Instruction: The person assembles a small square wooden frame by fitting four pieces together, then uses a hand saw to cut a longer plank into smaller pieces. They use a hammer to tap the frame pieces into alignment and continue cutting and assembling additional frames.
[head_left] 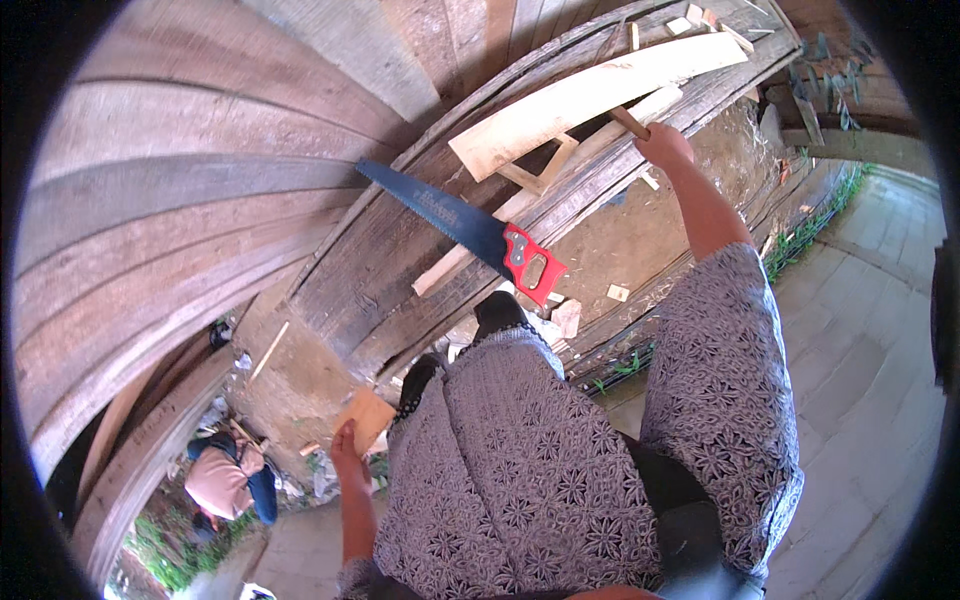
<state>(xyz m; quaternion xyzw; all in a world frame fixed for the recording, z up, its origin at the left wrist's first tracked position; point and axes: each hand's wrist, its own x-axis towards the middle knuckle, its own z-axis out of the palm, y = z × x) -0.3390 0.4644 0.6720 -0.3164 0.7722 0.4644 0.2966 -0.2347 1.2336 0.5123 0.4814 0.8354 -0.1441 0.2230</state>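
My right hand (663, 145) reaches forward and is closed on a short wooden handle (629, 121) beside a pale plank (590, 97) lying on a weathered wooden ledge (380, 270). A hand saw (470, 231) with a dark blue blade and red handle rests on that ledge, untouched. My left hand (346, 442) hangs low at my side and holds a small flat piece of wood (366, 417). A thin strip of wood (520, 205) runs under the saw and plank.
A wall of wide grey boards (200, 170) fills the left. Small wood offcuts (617, 292) lie on the bare earth below the ledge. Another person (230, 480) crouches at lower left. Paved ground (870, 350) lies to the right.
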